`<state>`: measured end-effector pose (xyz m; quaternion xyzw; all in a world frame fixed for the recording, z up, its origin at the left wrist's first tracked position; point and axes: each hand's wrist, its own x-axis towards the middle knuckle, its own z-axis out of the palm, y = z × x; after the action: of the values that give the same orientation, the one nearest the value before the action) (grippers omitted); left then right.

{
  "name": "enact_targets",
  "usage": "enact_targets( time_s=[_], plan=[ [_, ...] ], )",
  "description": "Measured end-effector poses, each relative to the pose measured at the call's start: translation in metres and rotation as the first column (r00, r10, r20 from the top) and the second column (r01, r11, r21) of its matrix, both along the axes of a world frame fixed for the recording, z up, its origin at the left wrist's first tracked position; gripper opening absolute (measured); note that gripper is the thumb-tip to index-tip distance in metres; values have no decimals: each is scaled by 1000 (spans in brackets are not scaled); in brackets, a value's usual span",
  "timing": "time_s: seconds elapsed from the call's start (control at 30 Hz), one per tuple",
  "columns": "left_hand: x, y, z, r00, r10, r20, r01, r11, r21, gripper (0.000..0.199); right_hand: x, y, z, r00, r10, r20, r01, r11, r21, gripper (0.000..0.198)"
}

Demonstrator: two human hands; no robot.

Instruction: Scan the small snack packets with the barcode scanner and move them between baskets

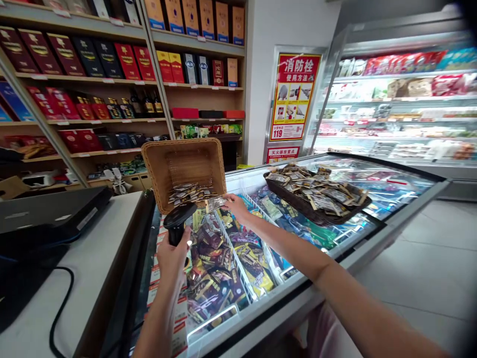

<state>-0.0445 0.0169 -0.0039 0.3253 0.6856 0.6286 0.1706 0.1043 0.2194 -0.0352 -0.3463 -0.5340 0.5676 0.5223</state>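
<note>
My left hand is wrapped around the handle of a black barcode scanner, its head tilted toward the wicker basket. Between the fingers of my right hand is a small clear-and-tan packet, held at the basket's front right. The tan wicker basket is tipped with its opening facing me, and a pile of similar small packets lies at its bottom. To the right, a dark brown woven tray is heaped with more such packets on the freezer's glass top.
Beneath my hands is a glass-topped chest freezer with wrapped ice creams in wire-divided rows. On the left, a white counter bears a black machine and a cable. Shelves of boxes and a lit refrigerated case stand behind.
</note>
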Motion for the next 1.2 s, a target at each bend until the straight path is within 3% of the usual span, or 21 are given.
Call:
enact_targets(
  time_s=[0.1,0.2,0.33,0.53,0.87,1.2],
  plan=[
    [7,-1,6,993,-74,96,74,997,-1,61,45,-17,-5,996,-6,-87,-2,995,-96,17],
    [12,-1,7,991,-122,55,125,991,-51,59,73,-29,-8,989,-53,-139,39,994,-99,23],
    [15,-2,3,967,-254,-6,252,961,-114,56,87,-33,-14,962,-212,-171,195,974,-112,28],
    [19,-5,-1,864,-504,-14,492,849,-195,56,95,-26,-17,919,-384,-92,379,923,-70,26],
    [35,-17,16,873,-487,-10,473,853,-221,53,101,-38,-11,914,-405,42,403,914,47,27],
    [32,-15,14,861,-506,-51,481,843,-241,57,98,-31,-8,897,-442,-14,441,897,-34,24]
  ],
)
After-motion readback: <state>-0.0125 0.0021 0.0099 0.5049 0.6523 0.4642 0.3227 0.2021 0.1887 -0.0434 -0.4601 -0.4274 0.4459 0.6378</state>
